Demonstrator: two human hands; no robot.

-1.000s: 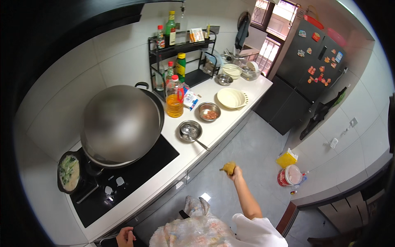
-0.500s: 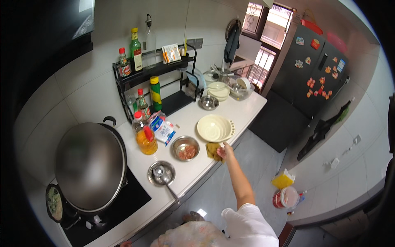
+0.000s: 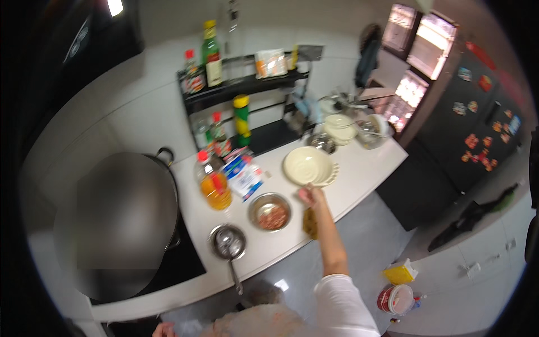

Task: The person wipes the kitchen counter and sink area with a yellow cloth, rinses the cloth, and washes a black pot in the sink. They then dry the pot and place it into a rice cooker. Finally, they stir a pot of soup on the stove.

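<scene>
My right hand [image 3: 310,195] is at the near rim of a cream round dish [image 3: 307,165] on the white counter; motion smears its fingers. A mustard-brown cloth [image 3: 309,223] lies at the counter's front edge, partly under my forearm. Left of the hand are a steel bowl with reddish chopped food [image 3: 271,214], a bowl [image 3: 216,244] with a ladle [image 3: 238,277] in it, a blue-and-white bag [image 3: 243,178] and an oil bottle [image 3: 214,191]. My left hand [image 3: 164,330] shows only partly at the lower edge, blurred and low, below the counter's front edge.
A large domed wok lid [image 3: 115,208] covers the stove at left. A black rack [image 3: 222,91] with bottles stands against the wall, stacked dishes [image 3: 339,126] at the counter's back end. A dark fridge [image 3: 474,112] is at right, a bucket [image 3: 401,297] on the floor.
My right hand has reached from over the floor up to the cream dish; the cloth it held now lies on the counter edge. The view has swung, shifting the scene.
</scene>
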